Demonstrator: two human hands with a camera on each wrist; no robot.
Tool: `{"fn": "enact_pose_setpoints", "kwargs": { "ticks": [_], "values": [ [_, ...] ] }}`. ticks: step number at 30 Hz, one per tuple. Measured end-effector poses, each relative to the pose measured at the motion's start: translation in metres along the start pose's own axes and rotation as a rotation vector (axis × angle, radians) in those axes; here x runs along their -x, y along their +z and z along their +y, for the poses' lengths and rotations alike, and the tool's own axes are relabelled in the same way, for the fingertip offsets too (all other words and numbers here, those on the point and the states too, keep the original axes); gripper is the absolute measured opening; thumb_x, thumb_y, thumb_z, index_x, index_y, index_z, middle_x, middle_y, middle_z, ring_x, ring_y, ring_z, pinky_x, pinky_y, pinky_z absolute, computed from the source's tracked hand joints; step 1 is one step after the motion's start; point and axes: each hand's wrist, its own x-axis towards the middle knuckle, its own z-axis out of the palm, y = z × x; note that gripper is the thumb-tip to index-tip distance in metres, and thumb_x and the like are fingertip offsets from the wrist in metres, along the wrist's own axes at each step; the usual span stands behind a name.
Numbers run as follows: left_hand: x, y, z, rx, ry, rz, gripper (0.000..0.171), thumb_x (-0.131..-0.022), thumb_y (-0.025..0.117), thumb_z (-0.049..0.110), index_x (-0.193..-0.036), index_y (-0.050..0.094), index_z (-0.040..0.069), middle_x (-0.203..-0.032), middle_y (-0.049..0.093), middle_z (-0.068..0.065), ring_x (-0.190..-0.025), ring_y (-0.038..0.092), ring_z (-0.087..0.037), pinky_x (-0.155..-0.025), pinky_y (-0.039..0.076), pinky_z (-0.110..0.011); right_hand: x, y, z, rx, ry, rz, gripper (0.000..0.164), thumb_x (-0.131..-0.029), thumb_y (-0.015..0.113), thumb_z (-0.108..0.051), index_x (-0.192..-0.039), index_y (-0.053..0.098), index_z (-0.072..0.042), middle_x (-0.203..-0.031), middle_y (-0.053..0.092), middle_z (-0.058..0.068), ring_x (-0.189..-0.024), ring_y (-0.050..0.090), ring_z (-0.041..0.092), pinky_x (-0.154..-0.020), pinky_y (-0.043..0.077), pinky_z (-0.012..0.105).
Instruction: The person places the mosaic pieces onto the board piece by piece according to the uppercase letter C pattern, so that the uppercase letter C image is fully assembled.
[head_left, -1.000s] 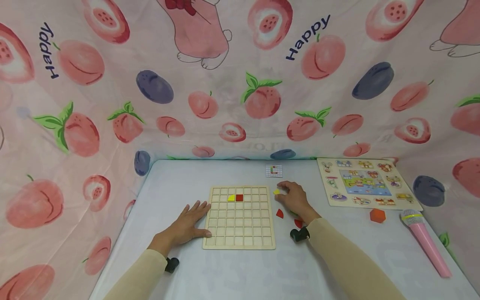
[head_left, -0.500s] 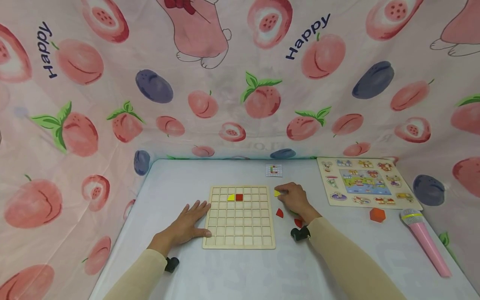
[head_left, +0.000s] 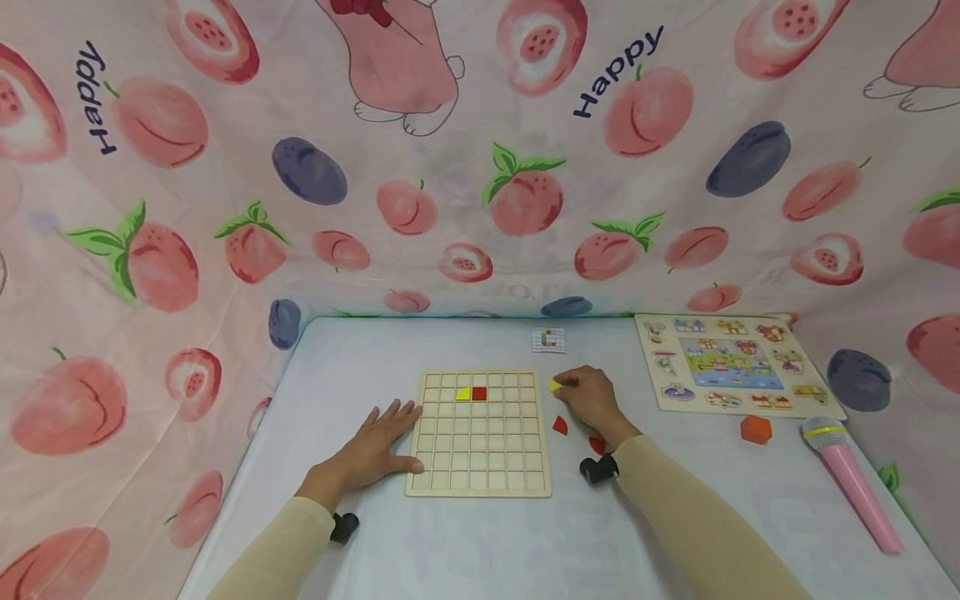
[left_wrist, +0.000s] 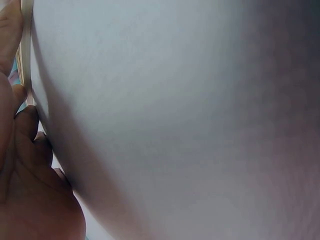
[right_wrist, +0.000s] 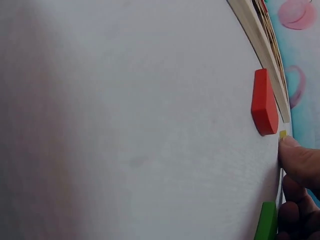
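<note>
A wooden grid board (head_left: 478, 458) lies mid-table, with a yellow piece (head_left: 463, 394) and a red square (head_left: 479, 393) side by side in its upper cells. My left hand (head_left: 367, 454) rests with spread fingers against the board's left edge. Just off the board's right side, my right hand (head_left: 591, 400) pinches a small yellow block (head_left: 555, 385); the thumb covers most of it in the right wrist view. Near that hand lie two red rounded wedges, one (head_left: 560, 425) by the board and another (head_left: 597, 445) by the wrist. A green block (right_wrist: 266, 222) is partly hidden under the hand.
Behind the board lies a small printed card (head_left: 548, 340) with a coloured grid pattern. To the right are a picture puzzle board (head_left: 731, 404), an orange-red hexagonal block (head_left: 755, 430) and a pink toy microphone (head_left: 858, 496). A fruit-print cloth (head_left: 480, 208) hangs behind the table.
My right fingers have drawn together and shifted slightly around the yellow block, close to the same spot. The left hand and the board keep their places.
</note>
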Motion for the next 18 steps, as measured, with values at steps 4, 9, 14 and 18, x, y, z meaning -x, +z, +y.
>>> {"fn": "enact_pose_setpoints", "kwargs": {
  "ticks": [4,9,14,18],
  "values": [
    [0.0,0.0,0.001,-0.003,0.001,0.001,0.106,-0.084,0.081,0.059,-0.168,0.029,0.021,-0.177,0.02,0.0,-0.166,0.003,-0.025,-0.135,-0.004,-0.052,0.0,-0.001,-0.001,-0.029,0.002,0.011,0.03,-0.097,0.073,-0.015,-0.126,0.077,-0.007,-0.132,0.069,0.018,-0.13,0.058,0.04,-0.113,0.048,0.055],
    [0.0,0.0,0.001,-0.001,0.003,-0.004,0.106,-0.084,0.081,0.058,-0.168,0.028,0.022,-0.177,0.019,0.001,-0.166,0.002,-0.024,-0.135,-0.004,-0.051,-0.002,-0.003,-0.003,-0.124,0.038,0.023,0.034,-0.099,0.072,-0.017,-0.133,0.073,-0.011,-0.133,0.07,0.015,-0.124,0.062,0.034,-0.109,0.051,0.053],
    [0.0,0.0,0.001,-0.003,0.004,-0.007,0.106,-0.084,0.081,0.059,-0.168,0.028,0.022,-0.177,0.019,0.001,-0.166,0.002,-0.024,-0.135,-0.004,-0.051,-0.002,-0.004,-0.005,-0.185,0.057,0.063,0.035,-0.1,0.071,-0.02,-0.135,0.072,-0.014,-0.134,0.07,0.013,-0.126,0.061,0.032,-0.111,0.051,0.052],
    [-0.001,0.001,0.0,-0.002,0.001,-0.006,0.106,-0.084,0.081,0.059,-0.168,0.028,0.022,-0.177,0.019,0.0,-0.166,0.002,-0.025,-0.135,-0.004,-0.051,0.001,-0.003,-0.01,-0.239,0.049,0.103,0.034,-0.1,0.072,-0.019,-0.133,0.074,-0.014,-0.133,0.071,0.014,-0.126,0.062,0.032,-0.11,0.051,0.051]
  ]
}}
